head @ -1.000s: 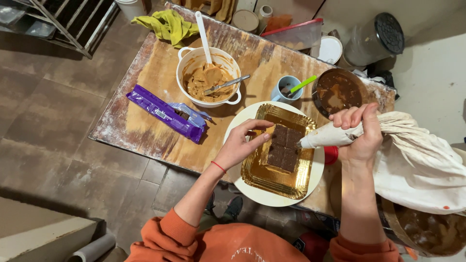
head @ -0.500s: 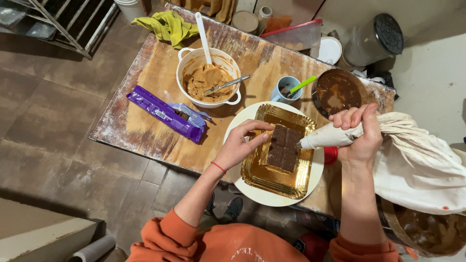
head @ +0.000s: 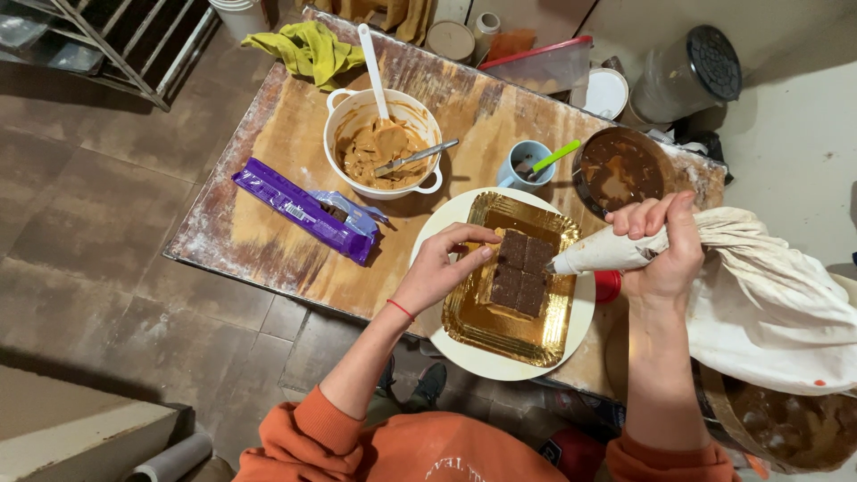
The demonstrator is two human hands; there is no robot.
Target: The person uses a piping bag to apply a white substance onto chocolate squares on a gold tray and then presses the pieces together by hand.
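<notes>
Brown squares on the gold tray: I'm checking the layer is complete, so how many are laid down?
4, set touching in a two-by-two block on the gold tray: upper left, upper right, lower left, lower right. None looks hidden.

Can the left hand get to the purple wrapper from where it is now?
Probably yes: the left hand holds nothing, resting at the brown squares, and the purple wrapper lies on bare tabletop to its side, nothing between.

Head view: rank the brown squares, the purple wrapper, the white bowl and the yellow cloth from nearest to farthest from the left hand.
From the left hand:
1. Brown squares, just right of its fingertips on the gold tray.
2. Purple wrapper, to its left.
3. White bowl, up and left.
4. Yellow cloth, at the table's far edge.
</notes>
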